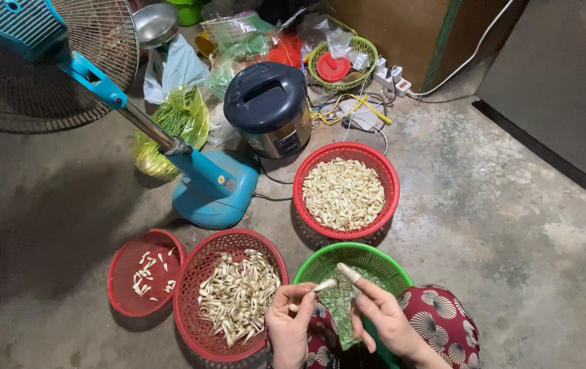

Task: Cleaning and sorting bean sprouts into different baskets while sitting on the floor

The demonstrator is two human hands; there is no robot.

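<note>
My left hand (288,322) pinches a small pale bulb piece (325,285) over the green basket (327,258), which holds thin greenish peelings. My right hand (383,316) is right beside it, its taped forefinger touching the tip of the same piece. To the left stands a red basket (201,260) heaped with pale unpeeled bulbs with stringy roots. Farther left a smaller red basket (123,273) holds several loose white pieces. Beyond the green basket a red basket (389,179) is full of clean whitish bulbs.
A blue standing fan (211,184) rises at the left, its cage at the top left. A dark rice cooker (269,106), a yellow bag of greens (180,119), bags, a green basket (368,51) and a power strip (392,76) crowd the back. My patterned trousers (443,324) show at the bottom.
</note>
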